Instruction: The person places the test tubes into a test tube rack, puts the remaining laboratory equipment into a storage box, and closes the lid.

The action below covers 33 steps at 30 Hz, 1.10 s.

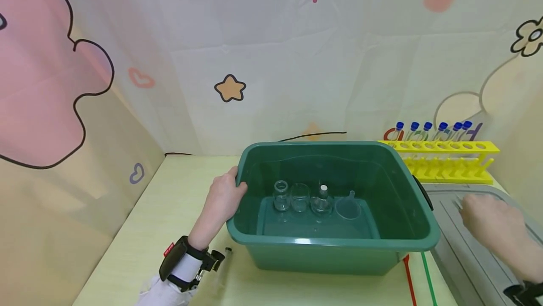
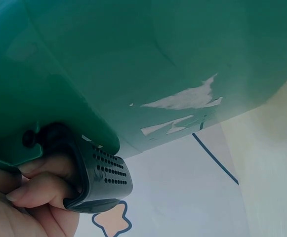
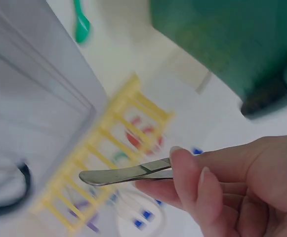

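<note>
A deep green plastic tub [image 1: 322, 256] stands mid-table. My left hand [image 1: 222, 197] grips its left end, with fingers curled through the black handle [image 2: 108, 173] under the rim. On the tub's floor are a clear glass bottle [image 1: 281, 198], a clear beaker [image 1: 300, 198], a round glass vessel with a white top [image 1: 321, 206] and a clear funnel [image 1: 349, 208]. To the right of the tub, my right hand [image 1: 492, 221] pinches metal tweezers [image 3: 123, 175] between thumb and fingers. The joined, rounded end sticks out; the rest is hidden in the hand.
Behind the right hand stands a yellow rack [image 1: 449, 176] bearing several blue-capped test tubes [image 1: 414, 128]. A grey ridged tray [image 1: 445, 235] lies under that hand. Red [image 1: 409, 280] and green [image 1: 428, 277] handles lie by the tub. A slim clear tube [image 1: 224, 268] is near the left wrist.
</note>
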### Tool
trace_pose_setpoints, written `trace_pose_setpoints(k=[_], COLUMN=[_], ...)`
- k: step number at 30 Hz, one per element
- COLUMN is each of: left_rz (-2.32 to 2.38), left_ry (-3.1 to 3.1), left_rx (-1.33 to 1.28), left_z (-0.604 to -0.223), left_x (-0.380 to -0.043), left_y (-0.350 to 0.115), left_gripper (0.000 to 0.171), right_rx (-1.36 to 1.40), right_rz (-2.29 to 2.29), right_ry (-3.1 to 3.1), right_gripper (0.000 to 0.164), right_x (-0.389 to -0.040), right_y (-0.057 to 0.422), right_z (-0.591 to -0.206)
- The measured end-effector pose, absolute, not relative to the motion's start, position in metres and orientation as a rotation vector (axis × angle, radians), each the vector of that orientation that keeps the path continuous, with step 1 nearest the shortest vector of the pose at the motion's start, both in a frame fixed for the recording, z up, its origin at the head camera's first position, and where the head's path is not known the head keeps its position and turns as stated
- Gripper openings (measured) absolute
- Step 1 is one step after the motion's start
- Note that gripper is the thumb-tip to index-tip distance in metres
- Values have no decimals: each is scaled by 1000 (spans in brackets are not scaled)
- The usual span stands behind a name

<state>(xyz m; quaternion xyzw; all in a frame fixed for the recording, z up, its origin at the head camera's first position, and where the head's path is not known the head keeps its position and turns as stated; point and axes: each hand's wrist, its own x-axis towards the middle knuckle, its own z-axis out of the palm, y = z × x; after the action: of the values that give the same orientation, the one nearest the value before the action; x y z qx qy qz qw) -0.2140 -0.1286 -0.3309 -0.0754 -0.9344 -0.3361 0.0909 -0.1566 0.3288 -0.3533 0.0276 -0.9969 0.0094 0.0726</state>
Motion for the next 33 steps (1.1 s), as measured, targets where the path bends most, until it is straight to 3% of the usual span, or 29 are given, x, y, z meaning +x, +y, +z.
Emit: trace_pose_setpoints(k=[5, 7, 11, 18, 26, 33], left_rz=[-1006, -1002, -996, -1018, -1036, -1054], left_ry=[-2776, -2773, -2767, -2767, -2774, -2766], left_rx=[-231, -234, -231, -230, -221, -217], left_z=[-330, -329, -329, -329, -329, -329], left_x=[-213, -212, -212, -211, -213, -211], left_y=[-128, -128, -129, -128, -127, -129], left_gripper=[10, 10, 10, 9, 14, 14], right_rx=[99, 99, 167, 373, 675, 1014], right_rz=[131, 152, 141, 11, 38, -82], right_ry=[-2914, -2903, -2885, -2923, -2921, -2833], right_gripper=[43, 29, 19, 15, 20, 14], right_x=[-167, -171, -175, -181, -196, -212], right_y=[329, 324, 305, 263, 208, 163], right_z=[-316, -298, -265, -226, -221, -235])
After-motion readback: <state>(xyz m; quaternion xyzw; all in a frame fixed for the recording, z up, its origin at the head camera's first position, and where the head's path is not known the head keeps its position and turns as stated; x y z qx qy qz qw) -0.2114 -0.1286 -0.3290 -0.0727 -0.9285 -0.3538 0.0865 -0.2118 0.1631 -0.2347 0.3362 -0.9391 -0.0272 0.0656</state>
